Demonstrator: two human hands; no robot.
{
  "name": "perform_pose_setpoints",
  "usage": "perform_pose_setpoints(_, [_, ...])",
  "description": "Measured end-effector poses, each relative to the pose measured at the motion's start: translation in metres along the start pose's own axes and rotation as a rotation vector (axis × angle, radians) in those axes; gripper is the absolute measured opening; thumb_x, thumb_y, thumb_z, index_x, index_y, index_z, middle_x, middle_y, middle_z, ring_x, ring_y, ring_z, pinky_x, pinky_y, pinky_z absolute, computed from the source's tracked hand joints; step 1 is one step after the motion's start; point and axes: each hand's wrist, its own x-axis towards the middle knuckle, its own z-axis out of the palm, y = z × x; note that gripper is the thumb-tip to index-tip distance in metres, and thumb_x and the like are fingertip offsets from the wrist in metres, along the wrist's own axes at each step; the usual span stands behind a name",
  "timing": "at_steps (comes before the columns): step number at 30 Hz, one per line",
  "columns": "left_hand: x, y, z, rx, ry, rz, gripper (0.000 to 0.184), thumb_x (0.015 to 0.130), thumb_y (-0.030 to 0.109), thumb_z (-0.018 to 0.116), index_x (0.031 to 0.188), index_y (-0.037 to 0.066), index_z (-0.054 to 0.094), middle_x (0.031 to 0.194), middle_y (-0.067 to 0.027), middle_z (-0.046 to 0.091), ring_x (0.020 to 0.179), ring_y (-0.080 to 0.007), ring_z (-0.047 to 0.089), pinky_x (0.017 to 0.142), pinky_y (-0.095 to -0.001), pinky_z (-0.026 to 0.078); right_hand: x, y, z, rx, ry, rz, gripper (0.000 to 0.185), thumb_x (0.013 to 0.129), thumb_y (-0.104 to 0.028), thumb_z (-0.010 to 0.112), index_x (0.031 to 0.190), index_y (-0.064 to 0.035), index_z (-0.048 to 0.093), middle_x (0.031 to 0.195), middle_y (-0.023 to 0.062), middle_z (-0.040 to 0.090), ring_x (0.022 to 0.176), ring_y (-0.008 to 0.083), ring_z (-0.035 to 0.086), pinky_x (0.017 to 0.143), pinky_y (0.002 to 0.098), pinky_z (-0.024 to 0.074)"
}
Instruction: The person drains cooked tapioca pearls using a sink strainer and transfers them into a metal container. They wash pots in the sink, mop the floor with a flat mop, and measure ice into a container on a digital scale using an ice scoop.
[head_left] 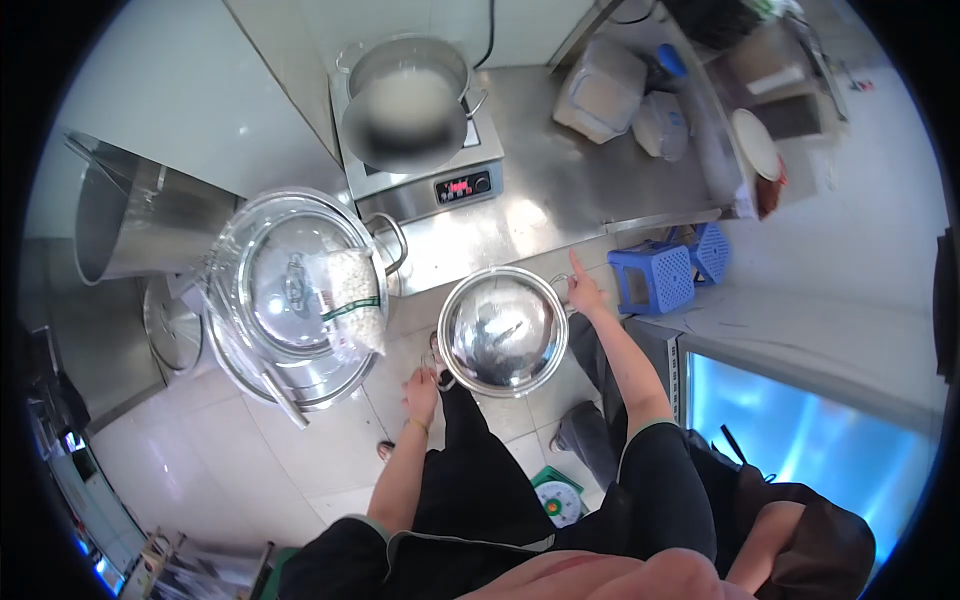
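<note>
A round, shiny two-handled steel pot (503, 332) hangs in front of my body, over the tiled floor. My left hand (421, 396) is closed around the loop handle on its left side. On the opposite side, my right hand (587, 290) has its fingers hooked at the other handle, the index finger stretched out. Reflections cover the inside of the pot, so its contents cannot be made out. Beyond it, a larger pot (368, 78) with a blurred pale round area over it stands on an induction cooker (420, 200) with a lit red display.
At left, a big lidded pot (262, 225) carries a bag of white pieces (355, 300). A tall steel pot (165, 220) lies tilted behind it. Blue stools (655, 278), a glowing fridge (800, 420), a dial scale (558, 502) and another person's arm (770, 540) are on the right.
</note>
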Motion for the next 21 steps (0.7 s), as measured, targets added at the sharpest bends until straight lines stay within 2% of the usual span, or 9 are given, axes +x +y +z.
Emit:
perform_pose_setpoints(3, [-0.040,-0.052,-0.026,-0.498,-0.124,0.091,0.029,0.091,0.024,0.039,0.079,0.005,0.058,0.075,-0.0056,0.060,0.077,-0.0145,0.055,0.073,-0.0322,0.041,-0.082,-0.027,-0.018,-0.075,0.046,-0.035,0.060,0.088,-0.017,0.043,0.136,-0.0415,0.016,0.112,0.0156,0.057,0.106,0.0335,0.052,0.098,0.0600,0.0206])
perform_pose_setpoints(6, [-0.083,-0.085,-0.066,-0.601,-0.142,0.131,0.026,0.091,0.019,0.042,0.077,0.001,0.056,0.071,-0.0049,0.058,0.067,-0.0117,0.055,0.062,-0.0246,0.041,-0.128,-0.011,-0.011,0.137,0.148,-0.360,0.057,0.088,-0.016,0.043,0.137,-0.0368,0.022,0.124,0.0158,0.049,0.114,0.0324,0.047,0.098,0.0568,0.0229])
perform_pose_setpoints(9, [-0.129,-0.116,-0.121,-0.601,-0.128,0.228,0.026,0.091,0.019,0.042,0.078,0.002,0.057,0.070,-0.0046,0.057,0.069,-0.0115,0.055,0.063,-0.0261,0.042,-0.254,-0.074,-0.050,0.014,0.081,-0.129,0.054,0.087,-0.016,0.043,0.136,-0.0322,0.028,0.127,0.0179,0.046,0.115,0.0326,0.045,0.100,0.0407,0.0300])
perform_pose_setpoints(11, [-0.170,-0.128,-0.170,-0.651,-0.107,0.288,0.028,0.091,0.021,0.041,0.079,0.002,0.057,0.067,-0.0044,0.057,0.068,-0.0118,0.054,0.064,-0.0256,0.041,-0.283,-0.074,-0.041,0.026,0.145,-0.335,0.052,0.087,-0.016,0.043,0.137,-0.0185,0.029,0.126,0.0201,0.046,0.110,0.0341,0.049,0.093,0.0310,0.0376])
perform_pose_setpoints(13, [-0.191,-0.164,-0.209,-0.680,-0.084,0.320,0.028,0.092,0.021,0.041,0.079,0.002,0.057,0.067,-0.0042,0.057,0.068,-0.0118,0.054,0.064,-0.0252,0.040,-0.302,-0.083,-0.020,0.013,0.300,-0.427,0.050,0.086,-0.017,0.045,0.133,-0.0043,0.032,0.116,0.0247,0.052,0.100,0.0350,0.055,0.084,0.0352,0.0424])
perform_pose_setpoints(16, [-0.235,-0.205,-0.276,-0.702,-0.064,0.381,0.028,0.091,0.021,0.042,0.078,0.001,0.057,0.068,-0.0042,0.057,0.068,-0.0120,0.054,0.064,-0.0248,0.040,-0.366,-0.135,-0.007,0.040,0.297,-0.338,0.039,0.085,-0.018,0.047,0.114,0.0088,0.049,0.091,0.0237,0.061,0.081,0.0320,0.060,0.072,0.0379,0.0447])
perform_pose_setpoints(19, [-0.265,-0.253,-0.332,-0.744,-0.002,0.344,0.029,0.091,0.022,0.043,0.080,0.000,0.057,0.069,-0.0049,0.058,0.068,-0.0129,0.055,0.065,-0.0251,0.041,-0.430,-0.201,0.007,0.089,0.145,-0.354,0.028,0.083,-0.017,0.049,0.091,0.0075,0.061,0.070,0.0167,0.061,0.066,0.0228,0.057,0.060,0.0355,0.0439])
perform_pose_setpoints(20, [-0.271,-0.270,-0.349,-0.764,0.016,0.353,0.029,0.091,0.022,0.043,0.081,-0.001,0.058,0.069,-0.0054,0.058,0.068,-0.0132,0.056,0.065,-0.0252,0.042,-0.452,-0.221,0.014,0.279,0.035,-0.380,0.025,0.082,-0.016,0.050,0.080,0.0050,0.064,0.060,0.0077,0.056,0.054,0.0142,0.048,0.050,0.0301,0.0388])
perform_pose_setpoints(21, [-0.278,-0.290,-0.364,-0.789,0.045,0.346,0.029,0.091,0.022,0.043,0.082,-0.001,0.058,0.070,-0.0059,0.058,0.068,-0.0136,0.056,0.065,-0.0253,0.043,-0.467,-0.238,0.023,0.282,-0.008,-0.417,0.024,0.081,-0.015,0.050,0.083,0.0032,0.065,0.061,0.0088,0.057,0.053,0.0155,0.048,0.049,0.0317,0.0378])
